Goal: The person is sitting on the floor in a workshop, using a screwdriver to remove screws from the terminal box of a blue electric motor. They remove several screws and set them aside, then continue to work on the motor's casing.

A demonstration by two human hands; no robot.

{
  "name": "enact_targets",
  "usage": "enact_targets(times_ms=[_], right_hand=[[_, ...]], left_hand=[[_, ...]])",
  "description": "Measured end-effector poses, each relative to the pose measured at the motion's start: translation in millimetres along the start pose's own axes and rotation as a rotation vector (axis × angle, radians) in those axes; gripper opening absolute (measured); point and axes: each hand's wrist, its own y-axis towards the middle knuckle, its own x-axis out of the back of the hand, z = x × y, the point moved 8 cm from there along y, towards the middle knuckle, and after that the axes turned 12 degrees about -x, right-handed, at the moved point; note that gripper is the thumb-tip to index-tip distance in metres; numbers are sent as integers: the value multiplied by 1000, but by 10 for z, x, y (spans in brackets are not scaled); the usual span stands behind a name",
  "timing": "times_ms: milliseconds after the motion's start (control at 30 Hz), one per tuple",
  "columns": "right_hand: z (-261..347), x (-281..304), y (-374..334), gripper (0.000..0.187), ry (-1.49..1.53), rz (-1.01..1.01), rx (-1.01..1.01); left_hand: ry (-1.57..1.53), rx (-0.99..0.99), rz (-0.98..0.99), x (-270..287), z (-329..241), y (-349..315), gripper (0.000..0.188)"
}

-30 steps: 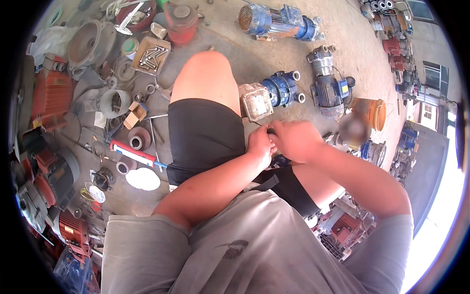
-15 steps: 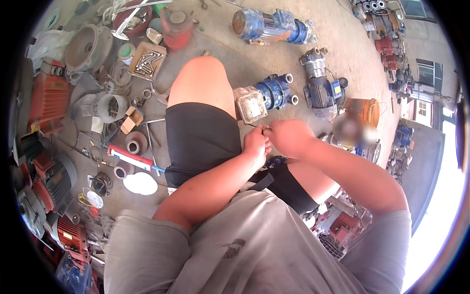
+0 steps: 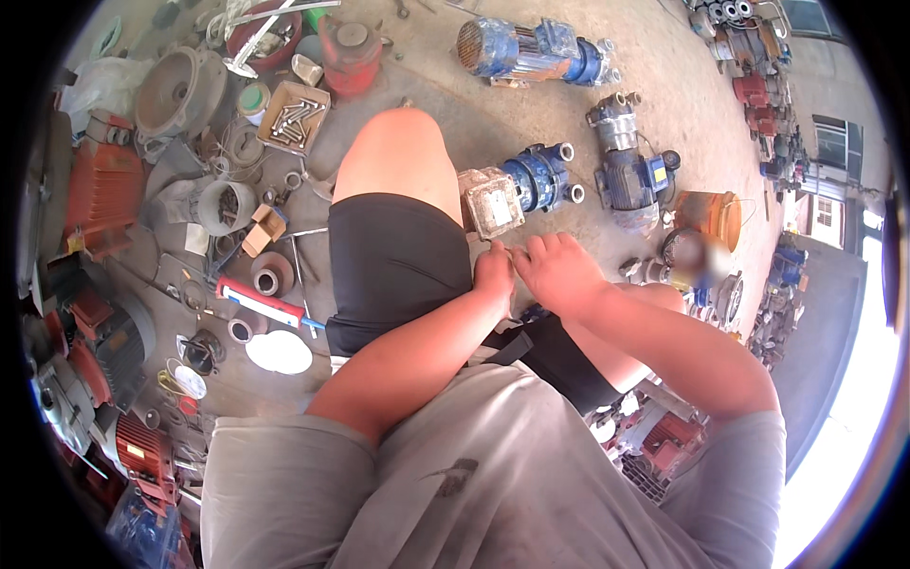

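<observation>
My left hand [image 3: 494, 271] is closed with its fingers pressed together, in front of my lap. Close beside it, almost touching, my right hand [image 3: 557, 271] has curled fingers pinching toward the left fingertips. Whatever sits between the fingers is too small and covered to name. Just beyond my hands stands a blue pump motor [image 3: 540, 178] with a worn, pale junction box [image 3: 494, 203] on its near side. My thigh hides part of that motor.
To the left lie a red-and-white sealant tube [image 3: 258, 303], a white disc [image 3: 279, 352] and a cardboard box of bolts [image 3: 296, 118]. Two more blue pump motors [image 3: 536, 52] [image 3: 627, 175] and an orange bucket [image 3: 708, 218] stand ahead and to the right.
My right hand has turned slightly, its fingers now more spread along the knuckles. Both hands stay close together. The whole view has shifted a little.
</observation>
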Motion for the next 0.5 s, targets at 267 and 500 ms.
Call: enact_targets(times_ms=[267, 500], right_hand=[[-691, 43, -82, 21, 827, -20, -631], [-392, 79, -147, 16, 849, -235, -299]], left_hand=[[344, -136, -329, 118, 498, 834, 51], [214, 18, -335, 320, 170, 515, 33]])
